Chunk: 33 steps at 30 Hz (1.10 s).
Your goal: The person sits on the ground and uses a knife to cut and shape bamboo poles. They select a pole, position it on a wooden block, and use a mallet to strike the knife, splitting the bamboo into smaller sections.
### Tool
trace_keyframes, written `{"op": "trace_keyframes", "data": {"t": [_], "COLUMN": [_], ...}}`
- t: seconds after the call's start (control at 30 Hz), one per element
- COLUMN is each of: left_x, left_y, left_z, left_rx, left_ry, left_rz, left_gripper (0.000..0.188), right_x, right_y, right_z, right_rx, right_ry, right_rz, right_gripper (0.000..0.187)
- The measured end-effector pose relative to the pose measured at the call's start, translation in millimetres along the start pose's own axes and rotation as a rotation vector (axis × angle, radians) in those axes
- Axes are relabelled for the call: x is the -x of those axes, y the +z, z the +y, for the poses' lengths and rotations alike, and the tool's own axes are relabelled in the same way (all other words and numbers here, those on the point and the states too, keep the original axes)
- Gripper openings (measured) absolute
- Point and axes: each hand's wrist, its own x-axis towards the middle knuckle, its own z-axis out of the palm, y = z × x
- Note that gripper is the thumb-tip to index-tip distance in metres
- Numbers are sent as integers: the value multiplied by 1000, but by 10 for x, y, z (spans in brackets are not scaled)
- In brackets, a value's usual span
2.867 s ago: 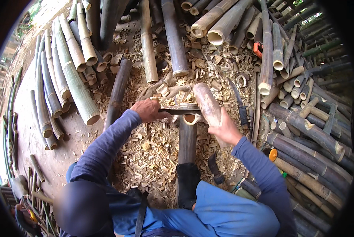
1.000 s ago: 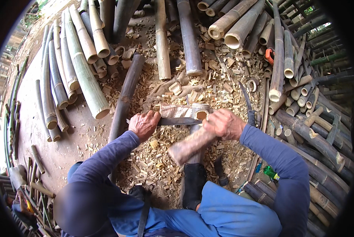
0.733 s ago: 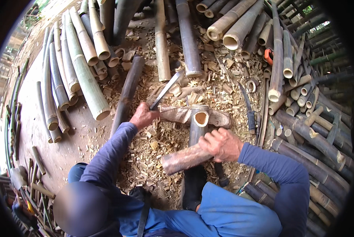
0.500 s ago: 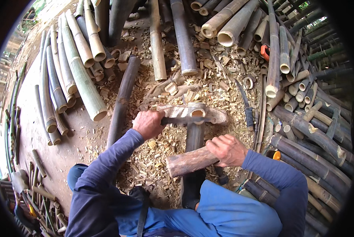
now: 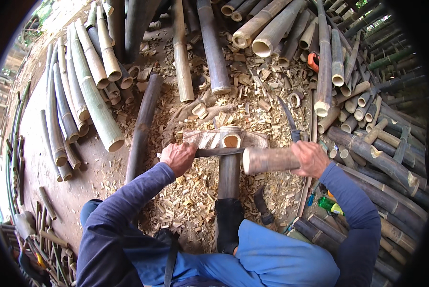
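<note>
My left hand is closed round the handle end of a knife. Its dark blade points right, across a dark bamboo pole just below the square notch near the pole's far end. That end rests on a pale wooden block. In my right hand is a short, thick wooden club, blurred by motion. The club's left end is close to the blade tip; whether they touch I cannot tell. My foot in a black covering is over the near part of the pole.
Wood chips cover the ground. A second knife with a wrapped handle lies beyond my right hand. Bamboo poles fan out at the left, and stacked bamboo fills the right. A green bottle lies near my right forearm.
My right hand has swung the club forward and right, from over the pole's near part to level with the blade. The knife has shifted from across the notch to just below it.
</note>
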Motion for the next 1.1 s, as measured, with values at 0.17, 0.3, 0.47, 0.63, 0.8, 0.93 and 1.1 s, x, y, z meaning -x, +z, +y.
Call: {"op": "trace_keyframes", "data": {"t": [0.17, 0.3, 0.47, 0.63, 0.8, 0.93, 1.1], "left_x": [-38, 8, -31, -48, -263, -478, -295], "left_y": [-19, 84, 127, 121, 41, -183, 4], "left_z": [36, -21, 0, 15, -133, -204, -196], "left_rx": [-18, -7, 16, -5, 256, 1434, 706], "left_ry": [5, -5, -21, -36, 3, -354, -493], "left_rz": [-99, -48, -9, -15, -61, -96, 546], "left_gripper": [14, 15, 15, 15, 23, 31, 46], "right_x": [-11, -73, -52, -10, 78, 240, 457], "right_y": [234, 65, 158, 333, 396, 530, 620], "right_z": [100, -39, 66, 17, -91, -434, -1111], "right_rx": [136, 43, 183, 194, 53, -205, -704], "right_ry": [-21, -140, 29, -206, 73, 74, 608], "right_rz": [-9, 66, -101, 129, -76, 63, 110], "right_gripper": [69, 67, 73, 73, 77, 75, 68]}}
